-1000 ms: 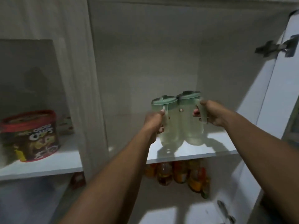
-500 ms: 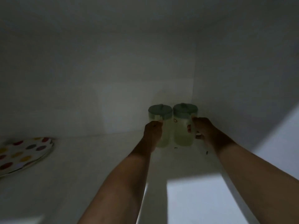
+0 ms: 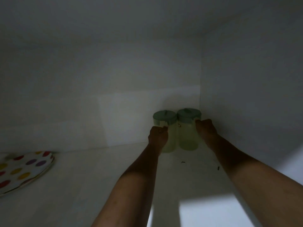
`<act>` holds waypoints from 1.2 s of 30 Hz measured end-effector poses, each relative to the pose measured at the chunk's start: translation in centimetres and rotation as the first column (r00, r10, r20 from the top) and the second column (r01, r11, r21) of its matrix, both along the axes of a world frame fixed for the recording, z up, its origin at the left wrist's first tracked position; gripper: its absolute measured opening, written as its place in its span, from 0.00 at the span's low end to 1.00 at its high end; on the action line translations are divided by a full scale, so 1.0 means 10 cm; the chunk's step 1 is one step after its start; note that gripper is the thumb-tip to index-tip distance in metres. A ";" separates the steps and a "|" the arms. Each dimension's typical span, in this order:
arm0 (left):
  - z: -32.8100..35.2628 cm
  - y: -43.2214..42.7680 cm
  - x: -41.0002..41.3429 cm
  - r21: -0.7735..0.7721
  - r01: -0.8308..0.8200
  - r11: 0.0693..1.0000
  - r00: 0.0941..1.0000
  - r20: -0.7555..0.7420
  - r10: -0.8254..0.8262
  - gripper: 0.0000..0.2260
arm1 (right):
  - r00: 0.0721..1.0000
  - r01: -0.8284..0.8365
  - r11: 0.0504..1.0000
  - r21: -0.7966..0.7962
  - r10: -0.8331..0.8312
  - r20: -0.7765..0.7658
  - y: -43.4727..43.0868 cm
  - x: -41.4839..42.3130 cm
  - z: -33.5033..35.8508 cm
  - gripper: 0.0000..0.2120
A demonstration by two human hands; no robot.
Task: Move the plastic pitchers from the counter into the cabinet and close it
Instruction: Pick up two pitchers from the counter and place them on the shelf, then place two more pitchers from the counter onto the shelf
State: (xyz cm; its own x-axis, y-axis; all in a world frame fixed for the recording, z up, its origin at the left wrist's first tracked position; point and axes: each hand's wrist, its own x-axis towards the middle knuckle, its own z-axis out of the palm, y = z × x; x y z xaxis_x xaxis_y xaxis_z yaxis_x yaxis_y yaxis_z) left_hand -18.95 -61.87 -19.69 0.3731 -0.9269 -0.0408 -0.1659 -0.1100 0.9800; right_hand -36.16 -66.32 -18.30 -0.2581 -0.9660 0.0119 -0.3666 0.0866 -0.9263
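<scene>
Green-lidded pitchers [image 3: 177,128] stand upright, touching, handles toward the person, left hand [image 3: 158,136] and right hand [image 3: 205,130] each grasping one.

A white plate [image 3: 24,169] with coloured dots in red, yellow, purple and orange lay at the far left of the shelf [image 3: 82,185], cut off by the picture's edge and blurred at its rim. It sat close to the dim back wall. Two small dark specks [image 3: 183,162] marked the pale shelf surface towards the right. A brighter patch of light [image 3: 206,210] fell across the shelf's near edge
</scene>
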 end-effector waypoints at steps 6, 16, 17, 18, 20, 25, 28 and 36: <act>0.13 0.51 0.26 -0.011 -0.048 0.999 0.996 0.076 0.049 0.22 | 0.985 0.066 0.950 -0.307 -0.112 -0.134 0.45 0.18 0.15 0.20; 0.48 2.60 1.02 -0.043 -0.001 0.999 0.993 0.114 0.005 0.10 | 0.918 -0.386 0.888 -0.251 0.343 -0.200 2.16 1.45 0.35 0.05; 0.47 2.89 1.12 -0.043 0.006 0.999 0.995 0.095 -0.002 0.07 | 0.909 -0.411 0.873 -0.262 0.371 -0.190 2.43 1.61 0.34 0.05; 0.46 3.18 1.23 -0.046 0.004 0.999 0.997 0.082 0.000 0.05 | 0.903 -0.429 0.857 -0.284 0.396 -0.169 2.70 1.80 0.32 0.05; 0.43 3.78 1.50 -0.034 -0.006 0.999 0.998 0.069 0.008 0.05 | 0.907 -0.420 0.842 -0.340 0.399 -0.132 3.29 2.18 0.29 0.10; 0.41 5.47 2.37 0.014 -0.091 0.996 0.995 0.042 0.090 0.07 | 0.909 -0.376 0.802 -0.464 0.417 -0.016 4.77 3.30 0.20 0.18; 0.41 6.39 2.98 0.054 -0.229 0.972 0.972 0.065 0.225 0.07 | 0.908 -0.316 0.818 -0.480 0.407 0.096 5.53 3.89 0.14 0.14; 0.01 8.48 4.58 0.120 -0.690 0.713 0.723 0.082 0.686 0.08 | 0.534 -0.808 0.467 -0.359 0.838 -0.111 7.03 5.77 -0.29 0.14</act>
